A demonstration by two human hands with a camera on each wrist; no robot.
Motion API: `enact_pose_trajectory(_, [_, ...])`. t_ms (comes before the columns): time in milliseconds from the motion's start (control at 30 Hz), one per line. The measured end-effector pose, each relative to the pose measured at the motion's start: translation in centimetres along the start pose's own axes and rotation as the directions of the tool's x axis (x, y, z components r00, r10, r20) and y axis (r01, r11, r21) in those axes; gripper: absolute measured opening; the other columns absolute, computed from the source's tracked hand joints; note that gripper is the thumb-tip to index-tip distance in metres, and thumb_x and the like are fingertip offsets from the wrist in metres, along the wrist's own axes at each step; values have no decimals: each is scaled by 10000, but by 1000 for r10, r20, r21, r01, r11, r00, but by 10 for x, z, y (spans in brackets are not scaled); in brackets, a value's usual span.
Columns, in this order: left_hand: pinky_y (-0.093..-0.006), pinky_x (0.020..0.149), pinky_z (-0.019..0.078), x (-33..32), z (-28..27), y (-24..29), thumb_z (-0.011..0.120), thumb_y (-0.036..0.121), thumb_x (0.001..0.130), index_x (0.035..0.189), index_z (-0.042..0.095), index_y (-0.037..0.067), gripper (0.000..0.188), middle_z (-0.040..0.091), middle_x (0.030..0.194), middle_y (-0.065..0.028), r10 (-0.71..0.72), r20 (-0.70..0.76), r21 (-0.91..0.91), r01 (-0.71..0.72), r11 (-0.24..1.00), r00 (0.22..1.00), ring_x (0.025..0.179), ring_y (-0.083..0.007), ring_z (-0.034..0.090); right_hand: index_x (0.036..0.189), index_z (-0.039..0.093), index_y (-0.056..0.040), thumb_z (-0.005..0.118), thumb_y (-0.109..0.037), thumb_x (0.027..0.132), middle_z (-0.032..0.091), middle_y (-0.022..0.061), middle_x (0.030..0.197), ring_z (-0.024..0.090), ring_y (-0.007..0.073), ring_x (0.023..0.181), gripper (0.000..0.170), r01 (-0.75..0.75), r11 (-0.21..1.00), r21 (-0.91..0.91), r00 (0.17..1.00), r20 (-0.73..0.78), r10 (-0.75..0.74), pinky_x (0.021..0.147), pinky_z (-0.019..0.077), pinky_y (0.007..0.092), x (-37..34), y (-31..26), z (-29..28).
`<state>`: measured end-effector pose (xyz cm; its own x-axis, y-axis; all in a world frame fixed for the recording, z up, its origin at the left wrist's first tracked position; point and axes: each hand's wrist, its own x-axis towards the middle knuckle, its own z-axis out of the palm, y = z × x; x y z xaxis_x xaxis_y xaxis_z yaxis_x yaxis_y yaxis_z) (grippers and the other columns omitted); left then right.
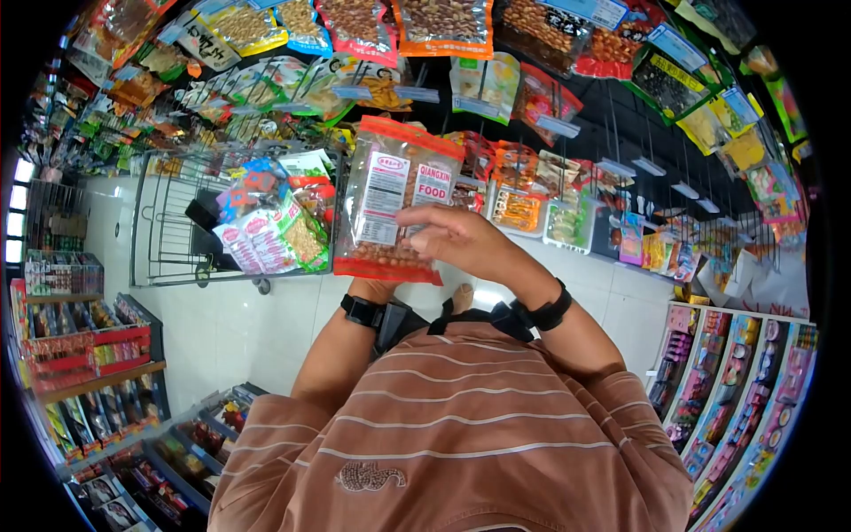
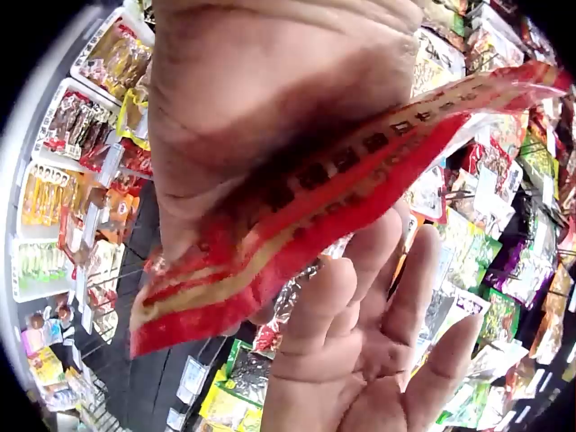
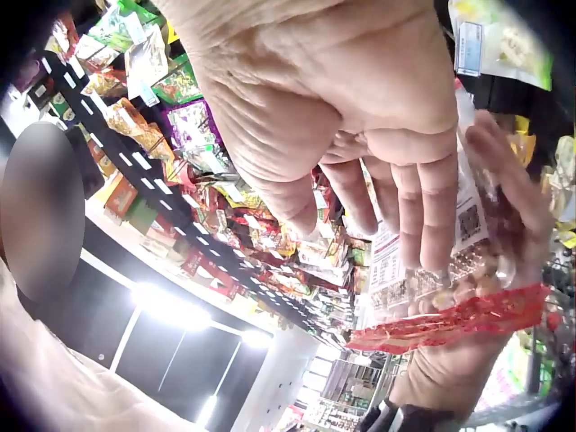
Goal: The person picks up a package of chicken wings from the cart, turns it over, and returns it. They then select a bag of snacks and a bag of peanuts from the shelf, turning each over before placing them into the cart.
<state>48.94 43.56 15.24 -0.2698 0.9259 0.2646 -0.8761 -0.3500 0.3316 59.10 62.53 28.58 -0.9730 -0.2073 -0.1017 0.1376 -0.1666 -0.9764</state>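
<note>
A clear bag of nuts (image 1: pixel 386 168) with red bands at top and bottom stands upright before my chest, its printed white label facing me. My left hand (image 1: pixel 373 289) holds it from behind near the bottom; in the head view the bag hides most of that hand. The right wrist view shows left-hand fingers (image 3: pixel 515 175) along the bag's side. My right hand (image 1: pixel 470 244) lies across the front, fingers extended and fingertips at the clear plastic below the label. In the left wrist view, the bag's red bottom band (image 2: pixel 297 243) crosses between both hands.
A wire shopping cart (image 1: pixel 146 226) with several snack packets (image 1: pixel 266 226) stands to the left. Ahead, hooks hold rows of packaged nuts (image 1: pixel 443 27) and snacks. Shelves of goods (image 1: pixel 736 372) stand at the right, with more racks (image 1: pixel 97 346) at the left.
</note>
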Motion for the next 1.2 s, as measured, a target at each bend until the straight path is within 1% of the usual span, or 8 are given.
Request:
enact_pose_trajectory(33, [-506, 1195, 215, -1, 0, 0, 406, 522, 990, 1469, 419, 147, 609, 409, 1518, -70, 2, 3, 56, -2, 998, 1000, 1427, -265, 332, 1372, 517, -29, 591, -198, 997, 586, 80, 1292, 616, 157, 1132, 418, 16, 1000, 2, 1000, 20, -16, 915, 512, 308, 1, 0, 1])
enact_pose_trajectory(133, [-505, 1196, 212, -5, -1, -7, 404, 526, 989, 1470, 418, 151, 610, 406, 1520, -69, 2, -182, 261, 46, 964, 983, 1428, -265, 329, 1375, 512, -33, 592, -194, 999, 565, 87, 1334, 602, 157, 1149, 417, 48, 999, -12, 998, 41, -47, 936, 505, 314, 2, 0, 4])
enact_pose_trajectory(233, [-503, 1197, 210, -7, -6, -13, 402, 531, 988, 1471, 417, 155, 612, 402, 1523, -68, 13, -326, 470, 151, 870, 945, 1430, -265, 325, 1372, 508, -26, 592, -191, 1000, 506, 106, 1408, 587, 171, 1178, 416, 17, 1000, -10, 998, 59, -17, 941, 504, 315, 0, -3, 6])
enact_pose_trajectory(433, [-500, 1199, 204, -13, -15, -20, 398, 539, 986, 1473, 414, 162, 616, 395, 1527, -65, 38, -422, 687, 292, 665, 906, 1433, -264, 319, 1366, 501, -10, 591, -170, 998, 432, 125, 1470, 577, 202, 1212, 411, 1, 999, 44, 996, 87, -5, 909, 520, 317, -3, -4, 5])
enact_pose_trajectory(733, [-495, 1202, 196, -19, -21, -25, 391, 552, 984, 1475, 411, 174, 621, 383, 1534, -62, 58, -459, 780, 372, 503, 886, 1438, -263, 309, 1371, 491, -1, 601, -175, 994, 472, 137, 1432, 576, 201, 1210, 430, -7, 999, 51, 996, 87, 3, 888, 522, 307, -7, 0, 3])
enact_pose_trajectory(933, [-492, 1204, 190, -21, -22, -26, 387, 561, 982, 1477, 408, 182, 624, 376, 1538, -60, 62, -475, 809, 407, 423, 878, 1441, -262, 302, 1384, 488, -10, 600, -204, 998, 628, 149, 1238, 617, 132, 992, 446, -5, 998, 61, 997, 82, 0, 845, 515, 287, -9, -2, 4])
enact_pose_trajectory(1033, [-491, 1205, 187, -23, -24, -26, 385, 565, 981, 1478, 407, 185, 626, 372, 1541, -59, 65, -480, 821, 422, 386, 875, 1443, -262, 299, 1388, 487, -13, 599, -209, 998, 645, 145, 1212, 613, 115, 925, 450, -15, 997, 70, 997, 81, 10, 831, 512, 280, -10, -1, 5])
enact_pose_trajectory(1200, [-488, 1206, 182, -26, -25, -24, 382, 572, 980, 1480, 405, 192, 629, 366, 1544, -57, 67, -489, 836, 445, 321, 870, 1446, -261, 293, 1387, 487, -8, 599, -212, 999, 641, 133, 1215, 611, 106, 916, 452, -26, 997, 69, 996, 85, 20, 823, 509, 272, -12, -3, 5])
